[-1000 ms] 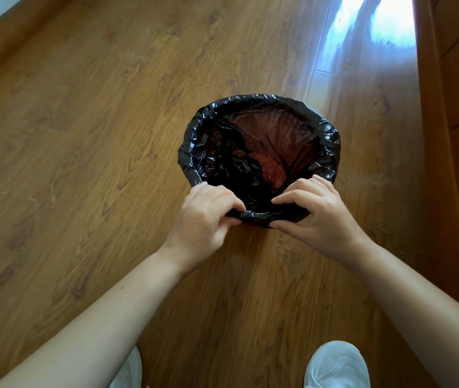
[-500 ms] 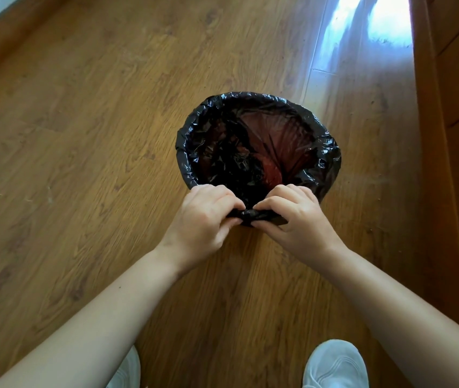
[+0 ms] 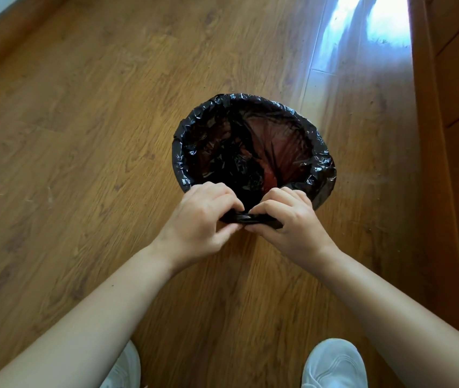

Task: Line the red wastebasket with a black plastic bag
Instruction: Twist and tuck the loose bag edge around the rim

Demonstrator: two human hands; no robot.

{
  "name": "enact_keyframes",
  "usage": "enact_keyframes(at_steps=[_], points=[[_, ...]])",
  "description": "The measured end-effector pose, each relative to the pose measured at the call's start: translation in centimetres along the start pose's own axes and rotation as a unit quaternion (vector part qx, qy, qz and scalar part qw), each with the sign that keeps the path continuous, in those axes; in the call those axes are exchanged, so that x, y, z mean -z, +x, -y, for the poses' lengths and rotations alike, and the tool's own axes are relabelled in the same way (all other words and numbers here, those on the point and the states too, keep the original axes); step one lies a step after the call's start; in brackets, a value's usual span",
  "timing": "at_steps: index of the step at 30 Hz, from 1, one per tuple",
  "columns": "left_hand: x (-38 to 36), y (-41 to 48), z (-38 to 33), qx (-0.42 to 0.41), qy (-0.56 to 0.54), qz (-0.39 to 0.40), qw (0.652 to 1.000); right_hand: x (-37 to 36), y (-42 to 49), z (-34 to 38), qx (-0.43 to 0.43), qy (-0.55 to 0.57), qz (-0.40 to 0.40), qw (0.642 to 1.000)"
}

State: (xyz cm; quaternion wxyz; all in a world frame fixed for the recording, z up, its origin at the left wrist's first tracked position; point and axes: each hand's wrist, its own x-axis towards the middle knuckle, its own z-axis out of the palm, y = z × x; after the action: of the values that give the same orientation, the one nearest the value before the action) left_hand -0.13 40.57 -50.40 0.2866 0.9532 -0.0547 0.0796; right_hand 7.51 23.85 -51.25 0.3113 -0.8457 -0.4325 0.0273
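The red wastebasket stands on the wooden floor, its red inside showing faintly through the thin film. A black plastic bag sits inside it, its crinkled edge folded over the whole rim. My left hand and my right hand meet at the near side of the rim. Both pinch a bunched fold of the bag's edge between thumb and fingers, nearly touching each other. The basket's outer wall is hidden under the bag.
A wooden cabinet or door panel runs along the right side. Bright window glare lies on the floor beyond the basket. My two white shoes stand at the bottom edge. A baseboard crosses the top left corner.
My right hand has slid left along the near rim toward my left hand, gathering the slack bag edge into a tight bunch between them. The left hand stayed put.
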Motion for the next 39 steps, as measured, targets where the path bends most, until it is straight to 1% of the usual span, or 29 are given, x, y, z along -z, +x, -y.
enact_keyframes(at_steps=[3, 7, 10, 16, 22, 29, 34, 37, 39], points=[[-0.1, 0.0, -0.3, -0.004, -0.003, 0.007, 1.0, 0.2, 0.1, 0.5, 0.005, -0.003, 0.011, 1.0], [0.6, -0.5, 0.3, -0.001, 0.011, 0.01, 1.0, 1.6, 0.0, -0.1, 0.01, -0.057, 0.0, 0.998], [1.1, -0.8, 0.8, -0.002, 0.018, 0.02, 1.0, 2.2, 0.3, -0.9, 0.019, -0.085, 0.009, 0.996], [0.9, -0.7, 0.3, 0.004, 0.022, 0.001, 1.0, 0.9, 0.0, -0.6, -0.002, -0.031, 0.023, 0.999], [-0.3, -0.2, -0.6, 0.003, 0.031, -0.007, 1.0, -0.2, 0.2, 0.3, -0.009, -0.019, -0.014, 1.0], [-0.2, -0.3, -0.2, 0.014, 0.028, -0.022, 0.999, 0.3, -1.3, 0.0, 0.019, -0.027, -0.035, 0.999], [-0.3, -0.2, 0.0, 0.022, 0.028, -0.026, 0.999, 1.5, -0.5, -0.9, 0.044, -0.052, -0.012, 0.998], [-0.5, -0.2, 0.0, 0.025, 0.026, -0.029, 0.999, 1.1, 0.2, -1.4, 0.036, -0.032, 0.019, 0.999], [-0.7, -0.2, 0.1, 0.029, 0.026, -0.034, 0.999, 0.7, 0.2, -1.7, 0.022, -0.032, 0.011, 0.999]])
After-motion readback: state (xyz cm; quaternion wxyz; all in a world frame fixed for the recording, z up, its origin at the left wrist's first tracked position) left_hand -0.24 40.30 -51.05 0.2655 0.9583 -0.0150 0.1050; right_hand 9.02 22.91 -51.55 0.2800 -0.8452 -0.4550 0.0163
